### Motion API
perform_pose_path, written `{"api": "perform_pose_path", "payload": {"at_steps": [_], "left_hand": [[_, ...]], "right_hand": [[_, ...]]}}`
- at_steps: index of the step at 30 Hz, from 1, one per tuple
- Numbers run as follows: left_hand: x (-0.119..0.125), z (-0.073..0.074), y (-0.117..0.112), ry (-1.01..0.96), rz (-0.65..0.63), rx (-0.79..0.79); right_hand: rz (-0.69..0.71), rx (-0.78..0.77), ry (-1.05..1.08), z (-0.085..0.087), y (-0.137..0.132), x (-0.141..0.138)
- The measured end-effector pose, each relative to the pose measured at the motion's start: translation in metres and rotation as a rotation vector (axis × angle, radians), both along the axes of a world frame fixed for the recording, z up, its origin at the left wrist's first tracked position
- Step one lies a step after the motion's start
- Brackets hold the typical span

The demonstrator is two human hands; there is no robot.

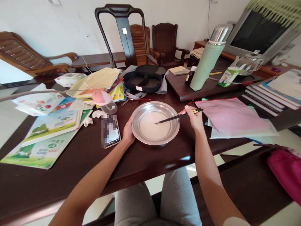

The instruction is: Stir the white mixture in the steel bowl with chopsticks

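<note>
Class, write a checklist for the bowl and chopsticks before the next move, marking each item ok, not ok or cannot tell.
1. Left grip against the bowl: ok.
2. Right grip holding the chopsticks: ok.
3. Chopsticks' tips inside the bowl's rim: ok.
4. Whitish contents smooth throughout: cannot tell.
5. Bowl resting on the table: ok.
6. Phone well away from left grip: not ok, close by.

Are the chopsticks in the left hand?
No, the right hand holds the chopsticks, while the left hand is against the bowl.
</note>
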State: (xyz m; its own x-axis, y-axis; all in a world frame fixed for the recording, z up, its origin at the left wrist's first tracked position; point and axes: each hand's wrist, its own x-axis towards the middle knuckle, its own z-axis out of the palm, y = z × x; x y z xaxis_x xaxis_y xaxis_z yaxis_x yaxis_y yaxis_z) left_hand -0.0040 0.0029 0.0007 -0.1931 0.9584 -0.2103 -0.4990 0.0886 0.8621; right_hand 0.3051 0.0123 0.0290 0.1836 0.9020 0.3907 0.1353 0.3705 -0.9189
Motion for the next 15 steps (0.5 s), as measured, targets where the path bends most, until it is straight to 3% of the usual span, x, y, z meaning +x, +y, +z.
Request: {"api": "perform_pose_path", "payload": {"at_steps": [2, 7, 13, 15], "left_hand": [[-0.0006, -0.0001, -0.0002, 0.001, 0.001, -0.009], [-0.0006, -0.0011, 0.0, 0.001, -0.005, 0.007], [0.0008, -0.0007, 0.0004, 0.008, 0.016, -0.002], [0.0004, -0.0003, 0.0001, 0.008, 0.01, -0.003]], "right_hand": [[-0.006, -0.013, 0.011, 0.0, -0.0001, 0.0011], [0.187, -0.031, -0.08, 0.0032, -0.0033, -0.0057], [-0.028, -0.002, 0.0, 0.0007, -0.0001, 0.0007], [-0.01, -0.014, 0.013, 0.0009, -0.0004, 0.0013]]}}
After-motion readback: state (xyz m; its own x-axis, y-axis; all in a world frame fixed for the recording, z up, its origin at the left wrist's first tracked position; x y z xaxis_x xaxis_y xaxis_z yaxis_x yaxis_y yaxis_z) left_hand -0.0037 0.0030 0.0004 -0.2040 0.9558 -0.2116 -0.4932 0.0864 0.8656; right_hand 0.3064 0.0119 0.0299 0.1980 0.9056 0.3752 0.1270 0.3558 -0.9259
